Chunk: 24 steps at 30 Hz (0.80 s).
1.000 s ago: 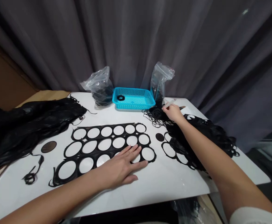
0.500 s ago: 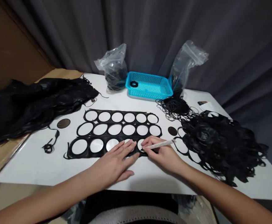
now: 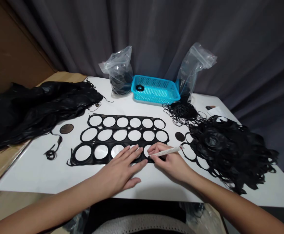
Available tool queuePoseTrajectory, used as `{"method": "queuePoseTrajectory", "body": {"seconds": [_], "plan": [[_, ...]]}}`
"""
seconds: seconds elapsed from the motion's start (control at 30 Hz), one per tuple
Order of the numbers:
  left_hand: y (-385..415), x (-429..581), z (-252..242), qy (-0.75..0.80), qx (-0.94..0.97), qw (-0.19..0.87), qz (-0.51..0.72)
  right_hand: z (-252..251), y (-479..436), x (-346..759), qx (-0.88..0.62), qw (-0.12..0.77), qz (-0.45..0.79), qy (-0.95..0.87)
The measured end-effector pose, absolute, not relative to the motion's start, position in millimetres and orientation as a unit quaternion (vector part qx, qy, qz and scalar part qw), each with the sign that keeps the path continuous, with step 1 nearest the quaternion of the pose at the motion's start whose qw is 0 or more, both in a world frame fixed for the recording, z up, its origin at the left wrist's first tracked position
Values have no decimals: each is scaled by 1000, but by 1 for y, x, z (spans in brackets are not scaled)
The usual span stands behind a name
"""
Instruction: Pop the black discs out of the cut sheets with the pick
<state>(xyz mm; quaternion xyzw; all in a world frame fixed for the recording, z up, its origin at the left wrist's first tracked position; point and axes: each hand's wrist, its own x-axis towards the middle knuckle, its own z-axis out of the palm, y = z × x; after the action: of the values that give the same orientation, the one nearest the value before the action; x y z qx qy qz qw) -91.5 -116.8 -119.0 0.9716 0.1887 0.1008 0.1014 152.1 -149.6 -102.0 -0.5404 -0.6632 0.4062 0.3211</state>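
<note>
Three black sheet strips with round holes lie in rows: the front strip [image 3: 92, 157], the middle strip [image 3: 127, 135] and the back strip [image 3: 124, 116]. White tabletop shows through the holes. Across the front strip my left hand [image 3: 122, 169] rests flat, fingers stretched, covering part of it. My right hand [image 3: 170, 162] pinches a slim white pen-like tool [image 3: 167, 151] over a hole near that strip's right end. The tool's working tip is hidden or too small to make out.
Black sheets [image 3: 34, 107] are heaped at left, holed black scraps [image 3: 237, 152] at right. Behind are a blue basket [image 3: 156, 97] holding black rings, two plastic bags [image 3: 121, 74] and a tangle of thin black loops [image 3: 182, 111]. Dark discs [image 3: 66, 129] lie on the white table [image 3: 46, 178].
Both hands have shifted very slightly at the front strip, the left one a touch to the right. Everything else looks the same.
</note>
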Motion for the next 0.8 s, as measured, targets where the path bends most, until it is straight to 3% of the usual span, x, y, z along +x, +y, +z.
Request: {"method": "queuePoseTrajectory", "body": {"seconds": [0.17, 0.33, 0.5, 0.67, 0.8], "plan": [[-116, -92, -120, 192, 968, 127, 102, -106, -159, 145, -515, 302, 318, -737], [-116, -93, -125, 192, 967, 137, 102, -111, -162, 148, -444, 201, 74, -870], [-116, -91, -126, 191, 967, 128, 107, -103, -113, 205, -649, 194, -33, -735], [-123, -97, -119, 187, 968, 118, 115, -87, -92, 195, -646, 301, 184, -677], [-135, -114, -116, 237, 963, 67, 113, -86, -111, 142, -554, 292, 382, -680]]}}
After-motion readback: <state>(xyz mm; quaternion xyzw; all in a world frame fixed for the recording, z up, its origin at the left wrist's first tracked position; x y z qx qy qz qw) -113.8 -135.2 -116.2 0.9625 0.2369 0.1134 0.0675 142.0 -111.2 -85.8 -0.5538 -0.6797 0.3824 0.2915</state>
